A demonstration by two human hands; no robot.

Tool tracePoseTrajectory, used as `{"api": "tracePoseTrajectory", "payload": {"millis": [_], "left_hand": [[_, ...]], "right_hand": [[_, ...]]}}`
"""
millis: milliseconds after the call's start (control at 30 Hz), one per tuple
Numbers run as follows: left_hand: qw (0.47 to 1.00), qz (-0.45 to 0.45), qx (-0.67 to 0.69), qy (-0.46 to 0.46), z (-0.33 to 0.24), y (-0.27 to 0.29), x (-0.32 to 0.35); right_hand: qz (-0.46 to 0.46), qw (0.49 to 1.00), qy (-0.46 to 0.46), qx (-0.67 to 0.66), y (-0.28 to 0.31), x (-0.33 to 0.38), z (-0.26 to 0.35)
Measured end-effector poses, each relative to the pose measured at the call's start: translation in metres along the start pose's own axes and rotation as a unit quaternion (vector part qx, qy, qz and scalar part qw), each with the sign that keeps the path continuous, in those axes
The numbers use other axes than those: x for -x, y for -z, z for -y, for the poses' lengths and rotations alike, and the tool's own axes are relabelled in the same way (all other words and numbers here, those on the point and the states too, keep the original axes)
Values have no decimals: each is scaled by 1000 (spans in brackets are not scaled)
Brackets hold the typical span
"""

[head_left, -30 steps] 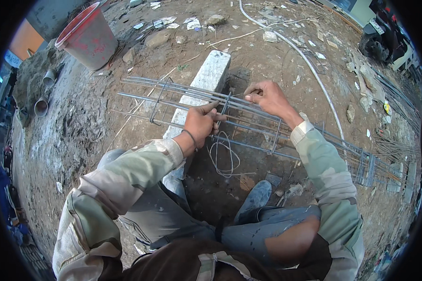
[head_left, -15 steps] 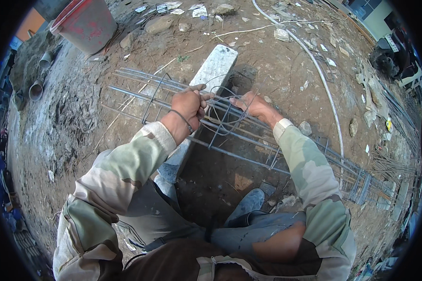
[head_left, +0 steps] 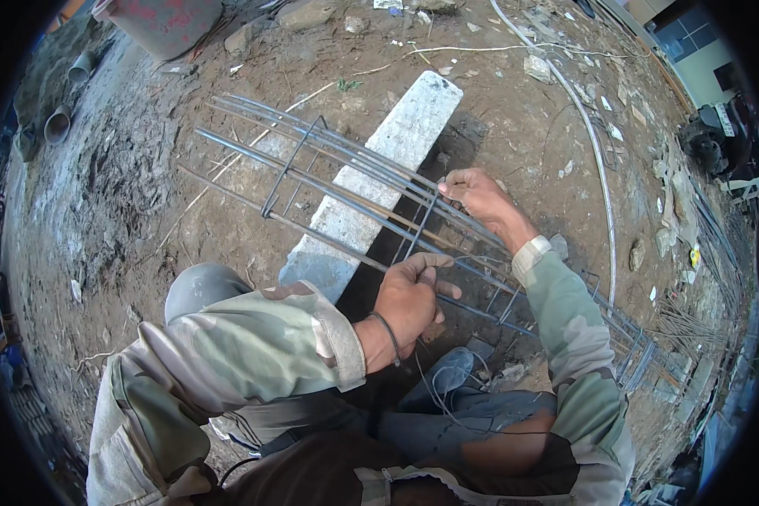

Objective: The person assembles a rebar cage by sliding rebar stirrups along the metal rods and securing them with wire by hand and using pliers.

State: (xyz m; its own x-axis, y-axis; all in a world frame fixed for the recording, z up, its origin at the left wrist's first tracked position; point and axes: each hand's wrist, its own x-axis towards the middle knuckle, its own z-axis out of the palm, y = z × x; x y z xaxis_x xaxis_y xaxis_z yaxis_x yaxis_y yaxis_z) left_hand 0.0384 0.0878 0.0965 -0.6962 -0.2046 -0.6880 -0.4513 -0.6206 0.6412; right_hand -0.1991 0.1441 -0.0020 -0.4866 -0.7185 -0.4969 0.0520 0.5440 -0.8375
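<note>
A long cage of steel rebar (head_left: pixel 285 169) with square stirrups slants from the left down to the right. It rests across a pale concrete beam (head_left: pixel 413 114). My right hand (head_left: pixel 485 202) is at the cage's far side, thumb and fingertips pinched together by the corner of a stirrup (head_left: pixel 422 226); what they grip is too small to tell. Over the near bar, my left hand (head_left: pixel 406 299) is closed with thin tie wire (head_left: pixel 437 396) in it, and loose loops hang down across my lap. The palm side of the left hand is hidden.
A grey, red-stained bucket (head_left: pixel 164 25) stands at the upper left, near two small pots (head_left: pixel 57 125). A pale hose (head_left: pixel 594 139) curves over the dirt at right. Loose rods (head_left: pixel 704 325) lie at far right, and a motorbike (head_left: pixel 717 139) stands behind them.
My left hand has moved from the cage's middle toward me and right, drawing the wire loops down over my lap. My right hand has shifted slightly, and the view has turned a little.
</note>
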Motion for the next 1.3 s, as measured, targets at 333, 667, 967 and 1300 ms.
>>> {"api": "tracePoseTrajectory", "payload": {"millis": [333,667,967,1300], "left_hand": [[986,-88,125,-62,-29,37,-67],[986,-31,162,-9,-39,39,-86],[954,-59,253,-152,-128,95,-67],[925,28,335,-175,-166,120,-53]], "right_hand": [[-168,977,79,102,12,14,9],[-176,931,262,185,-16,28,28],[-242,820,314,414,-38,94,-6],[-215,887,150,380,-37,109,-13]]}}
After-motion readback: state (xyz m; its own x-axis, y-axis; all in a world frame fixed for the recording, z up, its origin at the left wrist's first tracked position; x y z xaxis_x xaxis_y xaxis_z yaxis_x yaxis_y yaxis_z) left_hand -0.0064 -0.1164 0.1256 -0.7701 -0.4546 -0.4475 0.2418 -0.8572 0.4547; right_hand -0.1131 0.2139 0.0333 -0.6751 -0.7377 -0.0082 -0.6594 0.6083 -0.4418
